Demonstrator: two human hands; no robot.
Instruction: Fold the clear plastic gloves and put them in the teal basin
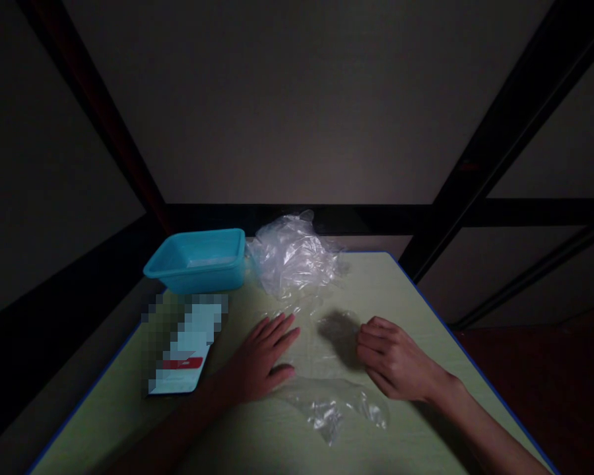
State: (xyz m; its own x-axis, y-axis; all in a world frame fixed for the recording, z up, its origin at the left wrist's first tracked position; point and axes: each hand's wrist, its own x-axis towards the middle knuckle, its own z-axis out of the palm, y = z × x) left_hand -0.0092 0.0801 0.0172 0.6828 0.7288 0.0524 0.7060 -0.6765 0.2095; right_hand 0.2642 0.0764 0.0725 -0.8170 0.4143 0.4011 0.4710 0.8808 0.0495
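A thin clear plastic bag [329, 408] lies spread on the table between my hands, its near end crumpled and shiny. My left hand [263, 359] rests flat on the bag's left side, fingers stretched out and slightly apart. To the right, my right hand [390, 359] is curled into a fist beside the bag and casts a shadow on it. What its fingers hold, if anything, is hidden. Beyond my hands sits a bunched heap of clear plastic bags [297, 257].
A turquoise plastic basin [205, 277] stands at the back left of the pale green, blue-edged table [371, 277]. In front of it, left of my left hand, lies a phone [191, 349] with a lit, partly blurred screen. Dark-framed panels rise behind the table.
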